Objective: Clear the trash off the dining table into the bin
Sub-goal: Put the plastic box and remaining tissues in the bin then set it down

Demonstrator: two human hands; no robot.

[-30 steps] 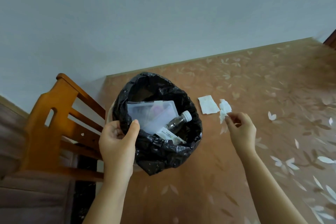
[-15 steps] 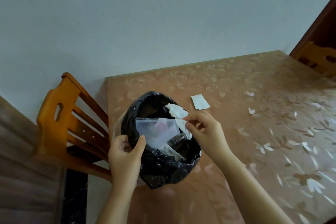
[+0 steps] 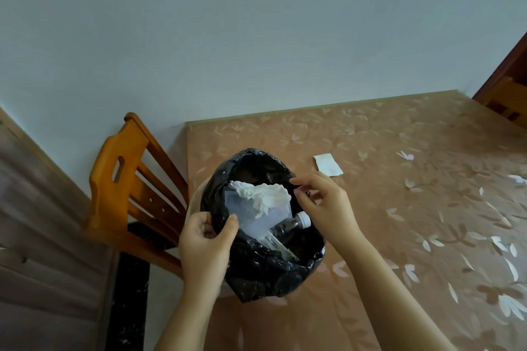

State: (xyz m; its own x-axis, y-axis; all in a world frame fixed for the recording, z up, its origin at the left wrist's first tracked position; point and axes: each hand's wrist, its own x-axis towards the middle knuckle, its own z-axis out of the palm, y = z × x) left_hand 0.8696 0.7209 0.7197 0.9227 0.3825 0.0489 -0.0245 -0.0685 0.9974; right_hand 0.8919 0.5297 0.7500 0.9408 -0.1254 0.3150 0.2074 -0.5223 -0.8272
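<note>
Inside the bin [image 3: 256, 271] — crumpled tissue [image 3: 263, 196], between rim-gripping left hand [image 3: 204, 245] and empty, spread right hand [image 3: 325, 205]

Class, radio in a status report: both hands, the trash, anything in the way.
Left hand shut on bin liner rim. Right hand open over bin, empty. Crumpled tissue in bin. One paper scrap left on table. Nothing blocking.

My left hand [image 3: 204, 239] grips the near rim of the bin [image 3: 265, 271], thumb pressed on its black liner, while my right hand [image 3: 322, 202] hangs over the opening with fingers spread and empty. A crumpled white tissue [image 3: 263, 194] lies on top of a clear plastic bag [image 3: 256, 222] and a bottle [image 3: 291, 225] inside. One flat white paper [image 3: 328, 165] lies on the table [image 3: 427, 208] just beyond the bin.
</note>
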